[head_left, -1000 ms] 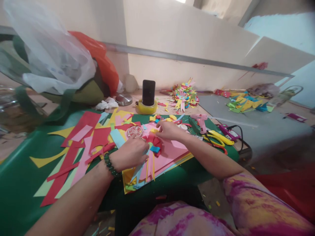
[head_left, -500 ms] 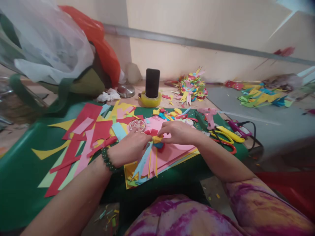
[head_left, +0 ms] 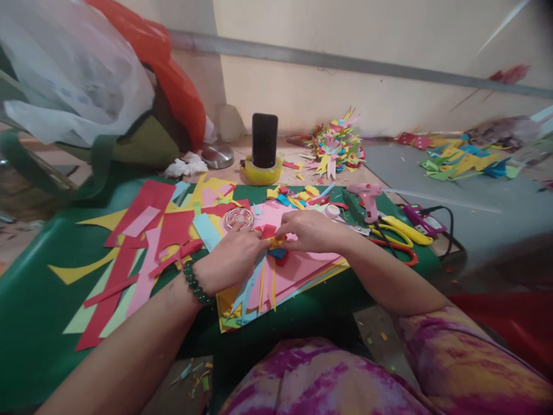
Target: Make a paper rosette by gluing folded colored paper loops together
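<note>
A small paper rosette (head_left: 277, 253) with red, yellow and blue folded loops lies between my hands, over a stack of pink paper sheets (head_left: 298, 276). From it, light-blue and yellow paper tails (head_left: 266, 285) fan out toward me. My left hand (head_left: 239, 251), a green bead bracelet at its wrist, is closed with its fingertips at the rosette's left side. Opposite it, my right hand (head_left: 309, 230) pinches the yellow loop at the top. My fingers partly cover the loops. A clear round disc (head_left: 239, 218) lies just beyond my left hand.
Coloured paper strips (head_left: 138, 248) spread over the green cover at left. Right of my hands lie a pink glue gun (head_left: 367, 199), scissors (head_left: 393, 237) and a yellow cutter (head_left: 408, 230). Behind stand a phone (head_left: 264, 140) in a yellow tape roll (head_left: 262, 173) and a pile of paper rosettes (head_left: 337, 144).
The view has shifted slightly. My left fingers have moved a little right onto the yellow loop, which now looks flatter and more covered. My right hand keeps its pinch.
</note>
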`<act>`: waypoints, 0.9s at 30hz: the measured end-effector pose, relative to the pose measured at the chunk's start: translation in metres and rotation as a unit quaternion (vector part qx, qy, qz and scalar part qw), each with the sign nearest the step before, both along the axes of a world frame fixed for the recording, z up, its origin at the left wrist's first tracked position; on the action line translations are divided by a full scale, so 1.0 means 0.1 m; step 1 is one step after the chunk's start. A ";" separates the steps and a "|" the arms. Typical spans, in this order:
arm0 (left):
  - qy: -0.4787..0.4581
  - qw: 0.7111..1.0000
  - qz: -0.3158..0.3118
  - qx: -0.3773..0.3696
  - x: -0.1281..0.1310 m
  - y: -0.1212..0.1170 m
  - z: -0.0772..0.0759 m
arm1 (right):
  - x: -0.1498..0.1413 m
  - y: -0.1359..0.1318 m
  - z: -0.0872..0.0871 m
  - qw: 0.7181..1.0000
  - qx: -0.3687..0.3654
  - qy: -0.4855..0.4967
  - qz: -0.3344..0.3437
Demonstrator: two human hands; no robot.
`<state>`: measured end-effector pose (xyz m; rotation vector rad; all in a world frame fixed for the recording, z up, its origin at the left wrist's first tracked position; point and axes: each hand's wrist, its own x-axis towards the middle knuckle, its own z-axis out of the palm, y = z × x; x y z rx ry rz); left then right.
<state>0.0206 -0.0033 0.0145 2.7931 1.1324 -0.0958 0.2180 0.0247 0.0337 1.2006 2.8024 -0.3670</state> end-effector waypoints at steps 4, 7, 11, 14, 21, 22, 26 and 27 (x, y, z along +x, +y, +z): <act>0.014 1.000 0.001 -0.003 0.01 -0.01 0.02 | 0.00 0.01 -0.03 1.000 0.004 -0.003 0.000; 0.022 1.000 -0.001 -0.002 0.02 -0.01 0.03 | 0.03 0.04 -0.04 1.000 0.007 0.022 0.009; 0.046 0.999 -0.004 -0.001 0.03 -0.01 0.04 | 0.10 0.09 -0.02 0.998 0.007 0.064 -0.023; 0.055 0.999 -0.004 0.000 0.04 -0.02 0.05 | 0.14 0.09 -0.01 0.996 -0.017 0.080 -0.021; 0.051 0.999 -0.010 0.016 0.05 -0.02 0.03 | 0.16 0.06 -0.04 0.995 0.002 0.095 0.023; 0.054 0.998 -0.009 0.015 0.05 -0.03 0.03 | 0.16 0.06 -0.06 0.995 0.009 0.096 0.028; 0.058 0.998 -0.003 0.011 0.04 -0.03 0.02 | 0.12 0.06 -0.12 0.995 0.022 0.082 0.046; 0.058 0.998 -0.002 0.011 0.04 -0.04 0.02 | 0.11 0.06 -0.14 0.996 0.024 0.076 0.050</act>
